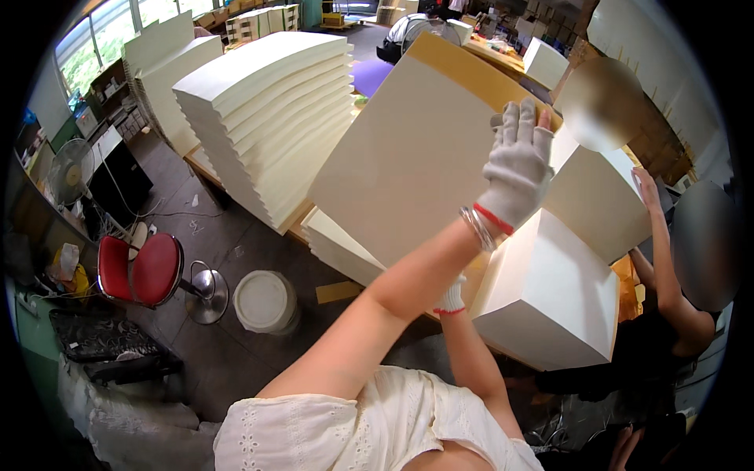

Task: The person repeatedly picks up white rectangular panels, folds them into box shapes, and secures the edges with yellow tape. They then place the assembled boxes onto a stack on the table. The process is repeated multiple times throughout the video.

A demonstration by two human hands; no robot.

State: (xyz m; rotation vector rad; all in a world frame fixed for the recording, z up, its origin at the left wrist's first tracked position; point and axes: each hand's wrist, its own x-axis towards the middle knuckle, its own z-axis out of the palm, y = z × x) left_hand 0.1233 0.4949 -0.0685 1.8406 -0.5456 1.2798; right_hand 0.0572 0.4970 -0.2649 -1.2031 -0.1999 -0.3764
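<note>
A large cream-coloured board (393,165) stands tilted in front of me, with a tan strip (463,71) along its far edge. My left hand (518,161), in a pale knit glove with a red cuff, rests flat near the board's far right corner. Its fingers are stretched out, and one bare fingertip shows. My right hand (451,297), gloved too, is low beside the board's near edge. The left forearm covers its fingers, so any grip there is hidden. Just right of it sits a white box-shaped block (550,290).
A tall stack of cream panels (267,125) stands left on the table. At right, a co-worker's hand (647,190) touches another white block (601,196). On the floor are a lidded white bucket (265,302), a red swivel chair (153,269) and a fan (71,171).
</note>
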